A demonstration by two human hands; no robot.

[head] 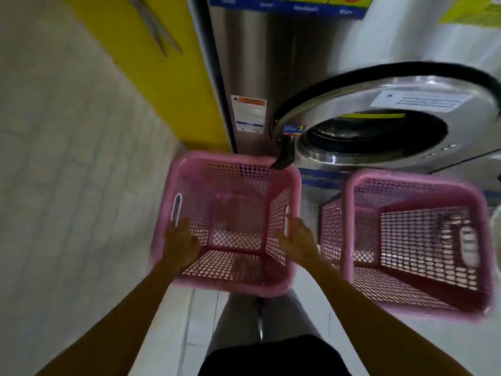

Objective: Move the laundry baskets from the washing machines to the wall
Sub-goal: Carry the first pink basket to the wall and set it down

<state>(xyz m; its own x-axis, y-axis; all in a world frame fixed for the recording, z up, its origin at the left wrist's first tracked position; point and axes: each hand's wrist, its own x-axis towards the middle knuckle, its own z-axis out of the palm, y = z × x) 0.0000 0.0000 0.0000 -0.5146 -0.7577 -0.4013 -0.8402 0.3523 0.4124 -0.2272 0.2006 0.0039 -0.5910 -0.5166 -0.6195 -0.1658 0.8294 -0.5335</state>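
We had our left hand (180,241) and right hand (296,240) clasping the side rims of the near pink basket (233,282), apparently mid-pickup. Second basket (414,299) sat just beside it, below the washing machine (379,137). Next move likely needed a lift and carry toward the wall (67,158).

Almost nothing here can be read. The blue label strip (287,6) along the top of the washing machine (252,63) carries pale words, all blurred past reading. A white warning sticker (248,114) on the machine's steel front has an orange header band and lines of fine print, too small to make out. A small blue tag (293,130) at the rim of the round door (379,104) shows a yellow mark that may be the numeral 1. The white notice (421,100) on the door holds blue lines of text, illegible.
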